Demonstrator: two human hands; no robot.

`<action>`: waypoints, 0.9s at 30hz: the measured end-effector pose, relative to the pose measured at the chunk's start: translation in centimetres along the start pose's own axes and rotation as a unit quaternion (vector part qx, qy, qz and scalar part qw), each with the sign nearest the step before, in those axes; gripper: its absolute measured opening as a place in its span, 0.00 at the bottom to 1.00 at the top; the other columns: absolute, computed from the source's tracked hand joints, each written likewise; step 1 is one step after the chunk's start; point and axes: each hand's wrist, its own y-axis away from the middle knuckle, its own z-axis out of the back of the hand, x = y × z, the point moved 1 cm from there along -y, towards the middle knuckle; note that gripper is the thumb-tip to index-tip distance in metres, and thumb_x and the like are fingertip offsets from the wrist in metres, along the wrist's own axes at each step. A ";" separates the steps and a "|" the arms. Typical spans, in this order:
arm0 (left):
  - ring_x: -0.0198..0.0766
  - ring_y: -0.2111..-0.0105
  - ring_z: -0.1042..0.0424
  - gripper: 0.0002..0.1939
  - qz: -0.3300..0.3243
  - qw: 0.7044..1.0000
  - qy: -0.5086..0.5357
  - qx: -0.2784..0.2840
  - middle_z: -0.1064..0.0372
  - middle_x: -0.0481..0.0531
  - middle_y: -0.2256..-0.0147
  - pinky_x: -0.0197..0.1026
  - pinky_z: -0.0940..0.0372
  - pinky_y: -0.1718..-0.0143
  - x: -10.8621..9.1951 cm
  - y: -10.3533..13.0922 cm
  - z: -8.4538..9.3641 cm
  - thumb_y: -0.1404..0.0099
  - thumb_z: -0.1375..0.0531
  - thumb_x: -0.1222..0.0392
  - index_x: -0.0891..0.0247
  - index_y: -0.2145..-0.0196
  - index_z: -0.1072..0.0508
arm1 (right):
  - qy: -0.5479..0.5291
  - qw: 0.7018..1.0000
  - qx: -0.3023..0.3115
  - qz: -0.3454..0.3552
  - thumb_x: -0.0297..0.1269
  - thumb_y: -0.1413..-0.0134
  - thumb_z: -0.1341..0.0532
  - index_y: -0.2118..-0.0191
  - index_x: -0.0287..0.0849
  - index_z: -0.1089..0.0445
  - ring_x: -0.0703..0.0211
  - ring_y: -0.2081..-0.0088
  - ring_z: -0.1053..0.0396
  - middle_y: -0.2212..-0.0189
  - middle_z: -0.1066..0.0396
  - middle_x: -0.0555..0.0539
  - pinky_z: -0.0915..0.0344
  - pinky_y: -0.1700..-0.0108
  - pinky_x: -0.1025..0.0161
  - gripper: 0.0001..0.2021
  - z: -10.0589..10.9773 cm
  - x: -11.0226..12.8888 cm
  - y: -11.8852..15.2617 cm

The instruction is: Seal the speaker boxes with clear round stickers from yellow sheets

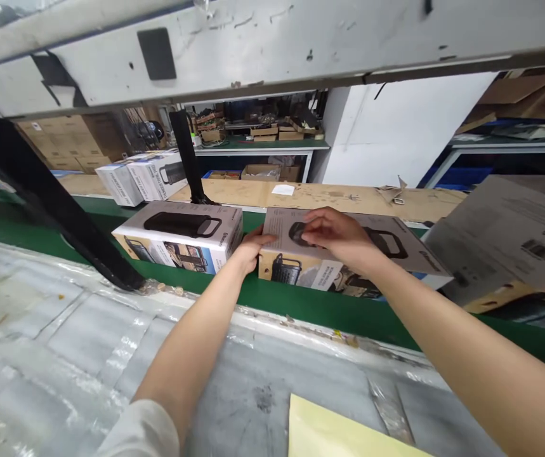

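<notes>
As I read the head view, the box (322,273) lies flat on the green belt (282,304), long axis running left to right along it, the right end a little nearer me. It sits between my hands and just ahead, not off to one side. Left end: left hand (250,251) is right at it, touching the corner, fingers bent around; whether that is a true clasp I cannot tell. Right hand (336,236) is over the top face, left of the middle, beside the printed round shape. Fingers half curled, not clenched; I cannot tell if they pinch anything small or quite touch the card. For the left end, left hand is nearer; for the top, right hand.

Outward: a second box (181,230) on the belt to the left, lined up much the same, a gap between the two with left hand at it. To the right, a large grey carton (514,238), sitting tilted, close by the box's far end; contact unclear. Beyond the belt, a white sheet (283,190) on the tan board (329,192). Nearer me, yellow paper (343,431) on the grey worktop (253,381).
</notes>
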 end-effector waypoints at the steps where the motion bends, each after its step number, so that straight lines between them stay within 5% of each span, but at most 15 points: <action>1: 0.48 0.62 0.21 0.25 -0.007 1.000 0.005 0.003 0.20 0.56 0.64 0.44 0.29 0.60 0.3 0.5 0.2 0.56 0.27 0.62 0.66 0.57 0.23 | 0.012 1.000 0.018 0.021 0.50 0.57 0.26 0.57 0.45 0.30 0.52 0.66 0.27 0.68 0.25 0.48 0.31 0.63 0.55 0.24 -0.7 -0.3 -1.6; 6: 0.43 0.66 0.23 0.30 -0.031 0.998 0.063 -0.003 0.21 0.51 0.67 0.39 0.33 0.64 1.5 3.0 0.7 0.56 0.29 0.62 0.65 0.51 0.23 | 0.022 0.989 0.105 0.105 0.47 0.56 0.29 0.58 0.44 0.31 0.55 0.67 0.28 0.71 0.27 0.51 0.31 0.60 0.55 0.20 -4.1 -1.9 -7.1; 13: 0.43 0.67 0.23 0.31 -0.037 0.992 0.118 -0.035 0.21 0.49 0.67 0.40 0.34 0.64 1.6 2.9 0.5 0.56 0.33 0.64 0.63 0.50 0.23 | 0.039 0.978 0.165 0.124 0.41 0.56 0.32 0.59 0.46 0.34 0.57 0.70 0.28 0.73 0.28 0.54 0.32 0.63 0.60 0.18 -6.9 -3.1 -10.2; 20: 0.42 0.70 0.25 0.32 -0.025 0.990 0.128 -0.046 0.22 0.49 0.69 0.40 0.35 0.67 1.4 3.0 0.9 0.57 0.33 0.65 0.63 0.50 0.23 | 0.085 0.970 0.159 0.162 0.39 0.55 0.34 0.59 0.46 0.33 0.58 0.71 0.31 0.73 0.30 0.54 0.32 0.63 0.59 0.16 -8.0 -3.7 -10.9; 27: 0.43 0.67 0.25 0.29 -0.023 0.994 0.099 -0.041 0.23 0.49 0.67 0.40 0.35 0.66 1.7 2.9 1.8 0.55 0.32 0.60 0.61 0.52 0.22 | 0.160 0.963 0.072 0.204 0.31 0.50 0.40 0.59 0.45 0.29 0.51 0.60 0.29 0.61 0.25 0.45 0.31 0.53 0.52 0.10 -7.9 -4.7 -10.5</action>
